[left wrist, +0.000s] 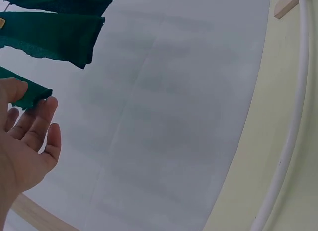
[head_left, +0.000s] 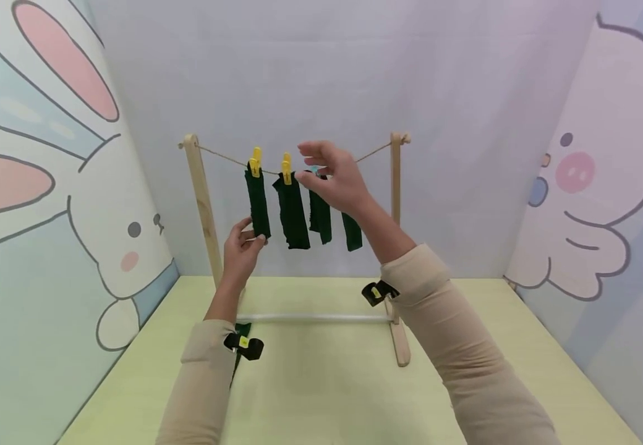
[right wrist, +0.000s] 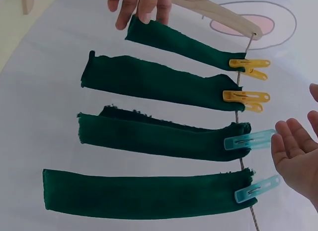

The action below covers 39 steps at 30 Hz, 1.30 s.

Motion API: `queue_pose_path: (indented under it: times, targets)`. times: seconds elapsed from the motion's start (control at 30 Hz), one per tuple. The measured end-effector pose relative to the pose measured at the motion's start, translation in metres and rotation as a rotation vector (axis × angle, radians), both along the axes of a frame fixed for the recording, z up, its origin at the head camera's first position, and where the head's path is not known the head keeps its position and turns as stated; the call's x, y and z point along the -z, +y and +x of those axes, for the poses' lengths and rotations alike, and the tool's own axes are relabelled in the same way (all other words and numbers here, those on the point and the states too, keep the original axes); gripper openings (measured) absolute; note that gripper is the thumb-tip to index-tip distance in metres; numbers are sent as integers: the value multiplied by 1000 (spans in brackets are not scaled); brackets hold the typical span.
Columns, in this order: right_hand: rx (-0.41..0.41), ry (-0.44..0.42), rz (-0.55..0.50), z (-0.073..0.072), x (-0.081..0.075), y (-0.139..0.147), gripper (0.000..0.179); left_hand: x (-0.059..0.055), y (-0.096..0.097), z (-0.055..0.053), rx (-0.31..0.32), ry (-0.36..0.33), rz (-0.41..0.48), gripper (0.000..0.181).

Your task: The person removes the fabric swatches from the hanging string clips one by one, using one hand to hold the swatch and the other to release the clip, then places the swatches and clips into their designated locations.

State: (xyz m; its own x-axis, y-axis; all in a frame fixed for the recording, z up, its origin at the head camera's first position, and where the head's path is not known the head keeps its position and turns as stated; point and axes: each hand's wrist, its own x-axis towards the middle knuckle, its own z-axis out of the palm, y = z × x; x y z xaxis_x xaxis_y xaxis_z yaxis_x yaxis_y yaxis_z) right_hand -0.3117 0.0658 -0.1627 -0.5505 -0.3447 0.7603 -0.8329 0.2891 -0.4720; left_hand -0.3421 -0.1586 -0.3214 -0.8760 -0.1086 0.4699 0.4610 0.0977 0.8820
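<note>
Left hand (head_left: 243,250), left of centre, pinches lower end of green cloth strip (head_left: 257,201), right hand (head_left: 345,179), upper centre, loosely spread beside blue clothespin (right wrist: 243,141)

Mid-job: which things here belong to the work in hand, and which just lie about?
In the job:
- four hanging green strips
- two yellow pegs, two blue pegs
- cord, wooden posts, white rod
- left hand, pinching a strip
- right hand, at a blue peg

Lying about:
- unpegged green cloth, partly hidden, maybe spare
- rabbit print, pig print
</note>
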Motion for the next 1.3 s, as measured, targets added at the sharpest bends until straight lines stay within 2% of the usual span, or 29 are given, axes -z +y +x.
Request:
queue_pose_path:
  times: [0.2,0.37,0.43,0.63,0.7,0.87,1.03,1.17,1.3]
  targets:
    - [39,37,62,-9,0,-20,41,-2,-2,1,-43,56,-14,28]
    - [57,56,72,-15,-3,-35,41,-7,-3,8,-52,62,-43,23]
    - [62,67,71,-18,-4,-43,40,-10,-6,14,-69,65,-59,21]
    - [112,109,50,-25,-10,-63,38,-25,-8,44,-85,111,-153,15]
    - [126,85,53,-28,-13,-68,38,-28,-7,50,-82,111,-165,14]
    - [154,-49,93,-34,-20,-80,40,-27,-9,54,-77,96,-168,14]
    - [195,-174,211,-39,-21,-88,45,-27,-14,56,-59,82,-170,13]
    - [215,-202,270,-42,-18,-89,44,-28,-16,57,-35,75,-172,14]
    - [192,-193,241,-45,-15,-88,38,-27,-18,58,-14,70,-179,14]
